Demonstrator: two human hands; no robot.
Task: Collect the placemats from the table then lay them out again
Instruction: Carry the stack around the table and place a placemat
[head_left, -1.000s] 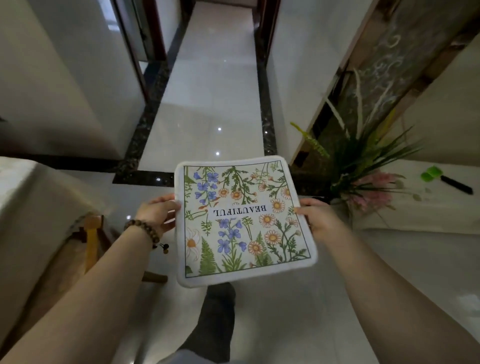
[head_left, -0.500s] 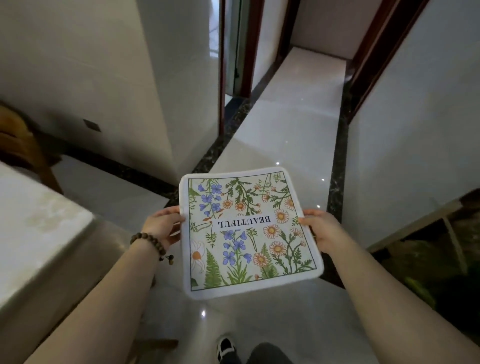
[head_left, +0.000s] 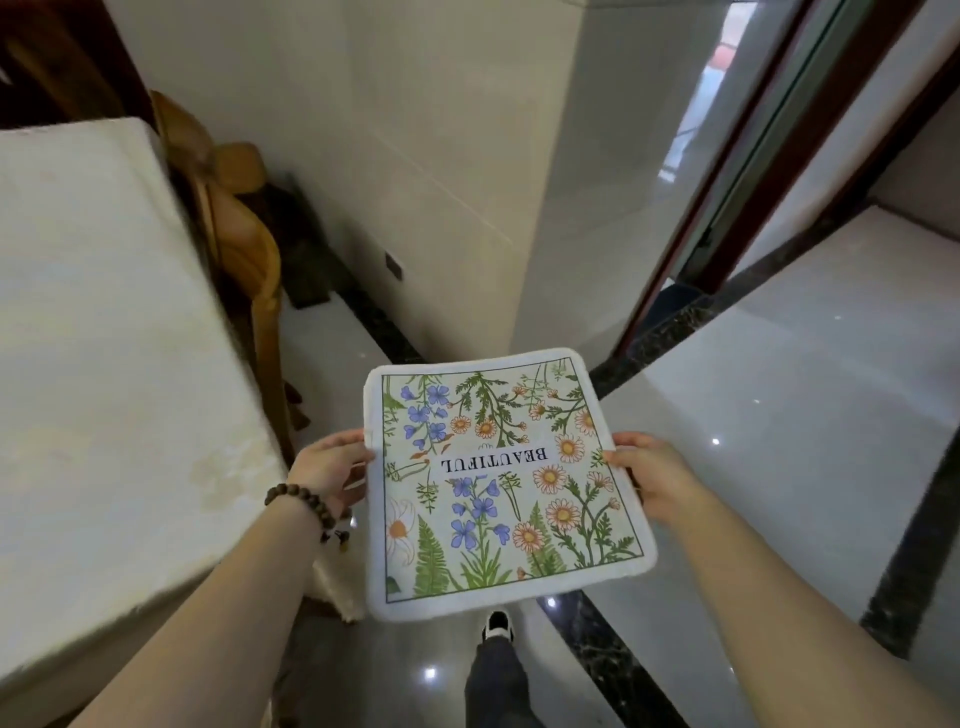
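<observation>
A square white placemat (head_left: 498, 483) printed with flowers, ferns and the word BEAUTIFUL is held flat in front of me above the floor. My left hand (head_left: 330, 467), with a bead bracelet on the wrist, grips its left edge. My right hand (head_left: 657, 475) grips its right edge. Whether more mats lie stacked beneath the top one is hidden. The table (head_left: 93, 374), covered with a cream cloth, stands to my left, with its near corner just left of my left forearm.
A wooden chair (head_left: 244, 249) stands at the table's far side against the white wall (head_left: 415, 156). A doorway with a dark red frame (head_left: 727, 208) opens ahead on the right. Glossy tiled floor (head_left: 779, 415) with dark border strips spreads to the right. My shoe (head_left: 497, 626) shows below the mat.
The view has swung left: the plant and hallway have gone out of sight and the table and chair have come in. Both hands keep the same hold on the mat.
</observation>
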